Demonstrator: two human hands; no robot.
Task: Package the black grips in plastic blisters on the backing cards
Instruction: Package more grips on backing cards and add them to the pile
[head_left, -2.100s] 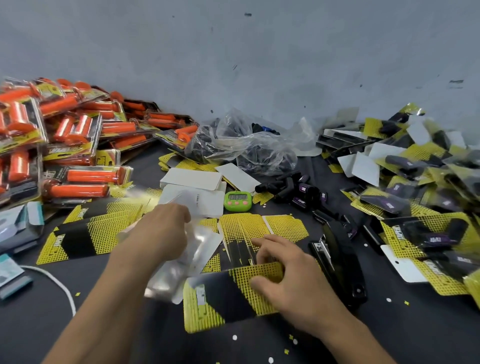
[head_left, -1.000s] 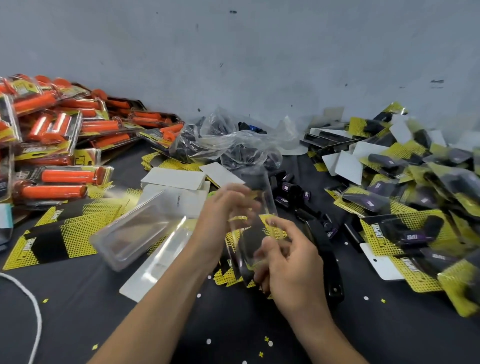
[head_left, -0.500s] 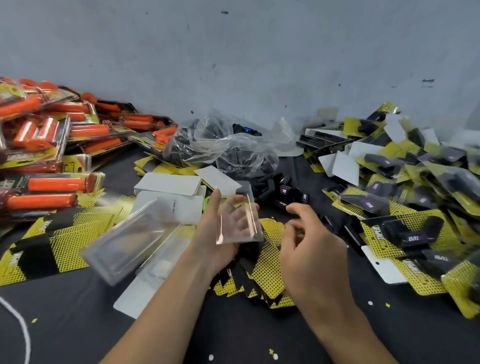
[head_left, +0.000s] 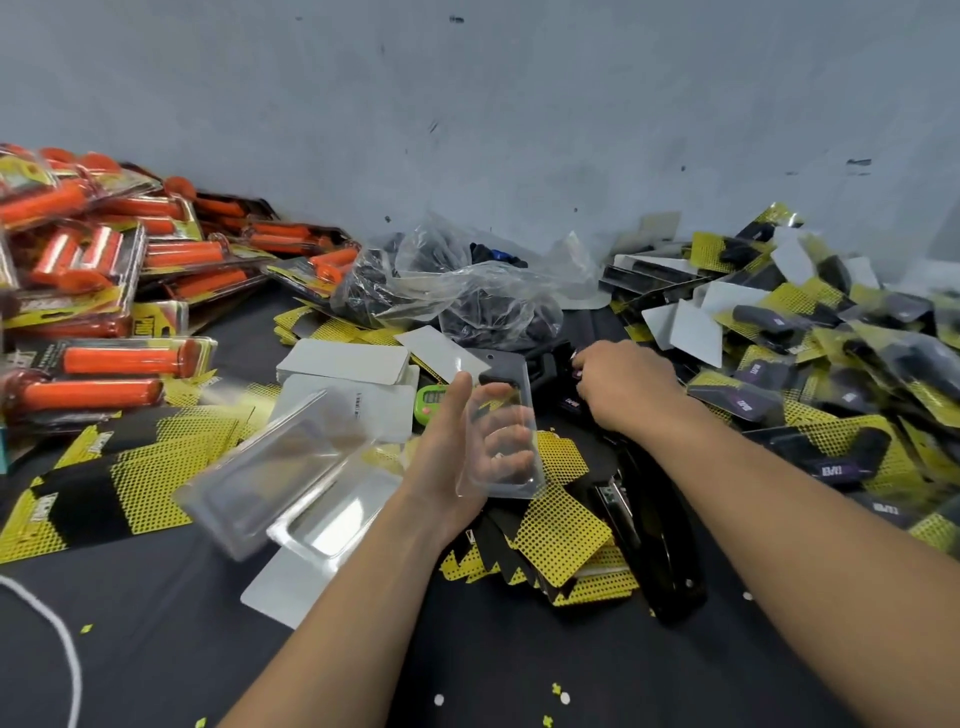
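A: Head view. Left grip (head_left: 467, 452) clamps the plastic blister (head_left: 501, 426): thumb up its left edge, fingers curled behind it, blister held tilted, long axis roughly 12-to-6.

B: And the right?

A: Right grip (head_left: 626, 389) rests knuckles-up on the loose black grips (head_left: 569, 404), fingers curled under. Pinching one or not, I cannot tell.

B: Bearing?

A: Black grips lie at 1 o'clock from the blister, near it, on the counter (head_left: 467, 670) under the right grip, so I log that hand as nearer. Short, matte, some purple-labelled; their axes I cannot read. Backing cards (head_left: 563, 525) fan at 5 o'clock. My guess: a picked piece must turn 12-to-6 to seat
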